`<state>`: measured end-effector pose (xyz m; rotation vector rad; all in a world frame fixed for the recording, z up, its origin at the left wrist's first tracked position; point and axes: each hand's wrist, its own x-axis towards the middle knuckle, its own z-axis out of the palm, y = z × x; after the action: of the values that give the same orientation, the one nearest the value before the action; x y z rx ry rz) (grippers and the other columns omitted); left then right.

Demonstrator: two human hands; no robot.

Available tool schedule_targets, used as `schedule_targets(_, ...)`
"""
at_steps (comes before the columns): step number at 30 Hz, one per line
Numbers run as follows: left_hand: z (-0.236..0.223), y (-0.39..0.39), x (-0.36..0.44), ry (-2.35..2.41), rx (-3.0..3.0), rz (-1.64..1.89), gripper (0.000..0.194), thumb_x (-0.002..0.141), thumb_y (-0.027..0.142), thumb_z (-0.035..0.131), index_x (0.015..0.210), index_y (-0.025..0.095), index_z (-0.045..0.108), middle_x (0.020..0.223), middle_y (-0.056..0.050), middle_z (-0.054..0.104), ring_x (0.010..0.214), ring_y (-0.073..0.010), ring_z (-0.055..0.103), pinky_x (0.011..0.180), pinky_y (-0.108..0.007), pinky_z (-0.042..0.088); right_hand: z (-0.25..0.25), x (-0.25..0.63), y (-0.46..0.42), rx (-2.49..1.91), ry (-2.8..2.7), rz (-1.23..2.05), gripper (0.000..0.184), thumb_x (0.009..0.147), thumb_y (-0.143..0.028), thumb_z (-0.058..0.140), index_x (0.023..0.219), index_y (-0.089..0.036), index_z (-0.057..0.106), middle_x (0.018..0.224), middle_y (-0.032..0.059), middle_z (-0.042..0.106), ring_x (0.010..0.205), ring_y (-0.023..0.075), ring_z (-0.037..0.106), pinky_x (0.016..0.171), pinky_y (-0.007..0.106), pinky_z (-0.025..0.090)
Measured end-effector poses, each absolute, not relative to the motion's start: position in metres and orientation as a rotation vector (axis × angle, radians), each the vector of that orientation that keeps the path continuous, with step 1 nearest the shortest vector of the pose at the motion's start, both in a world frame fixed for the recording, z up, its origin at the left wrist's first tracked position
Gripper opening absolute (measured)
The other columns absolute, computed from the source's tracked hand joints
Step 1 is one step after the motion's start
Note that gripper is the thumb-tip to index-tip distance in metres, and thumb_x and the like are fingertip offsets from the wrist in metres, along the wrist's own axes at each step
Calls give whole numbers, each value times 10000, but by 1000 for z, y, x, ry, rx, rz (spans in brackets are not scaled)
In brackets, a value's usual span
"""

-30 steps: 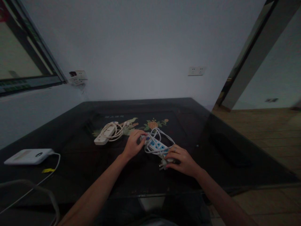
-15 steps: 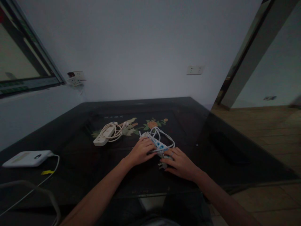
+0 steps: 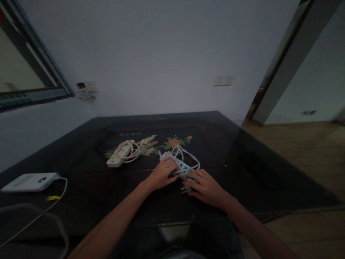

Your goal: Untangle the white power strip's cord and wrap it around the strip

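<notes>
Head: L fingers (image 3: 170, 164), R fingers (image 3: 193, 176) gripping oblong pwr strip (image 3: 181, 166), cord (image 3: 198, 164) loopy.

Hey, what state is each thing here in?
Blue-socket power strip: held, visible sockets unused, cord looped over
Plug: unplugged, prongs bare
Left hand: closed on that strip
Right hand: closed on strip, beside plug
White power strip: cord coiled over it
White device: cable connected
Back-wall outlet: unused
Corner outlet: can't tell

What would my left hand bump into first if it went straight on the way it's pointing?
Your left hand is on the white power strip, so most likely the cable looped across it comes first, though depth is hard to judge here.
</notes>
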<state>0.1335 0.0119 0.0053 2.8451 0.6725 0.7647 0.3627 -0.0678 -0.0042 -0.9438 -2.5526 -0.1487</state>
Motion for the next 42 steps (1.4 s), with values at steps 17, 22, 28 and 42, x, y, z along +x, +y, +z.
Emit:
schedule_targets(17, 1, 11, 134, 842, 2754, 684, 183, 835, 303, 606, 936, 185, 510, 918, -62, 602, 845, -206, 571, 714, -303, 455, -6, 365, -66, -936, -2313, -2, 364, 855, -298, 624, 1212, -231, 604, 1202, 123, 565, 1143, 257, 479, 948, 455, 438)
schedule_targets(22, -1, 11, 133, 841, 2780, 678, 157, 854, 295, 580, 939, 185, 506, 916, -58, 610, 847, -206, 574, 712, -303, 453, -6, 365, -64, -979, -2258, -46, 356, 856, -281, 618, 1209, -240, 602, 1267, 127, 509, 1183, 273, 433, 969, 489, 427)
schedule_targets(28, 0, 10, 135, 852, 2755, 681, 169, 845, 291, 597, 940, 188, 503, 924, -60, 618, 843, -206, 587, 703, -301, 460, -6, 361, -58, -984, -2207, -36, 341, 870, -284, 596, 1209, -251, 599, 1369, 136, 450, 1282, 285, 384, 996, 520, 410)
schedule_targets(42, 1, 6, 135, 814, 2757, 687, 268, 805, 270, 624, 1011, 204, 465, 977, -63, 605, 872, -213, 595, 733, -313, 466, -11, 355, -50, -1122, -2116, 95, 296, 876, -184, 554, 1169, -218, 567, 1109, 107, 627, 1041, 238, 576, 890, 425, 470)
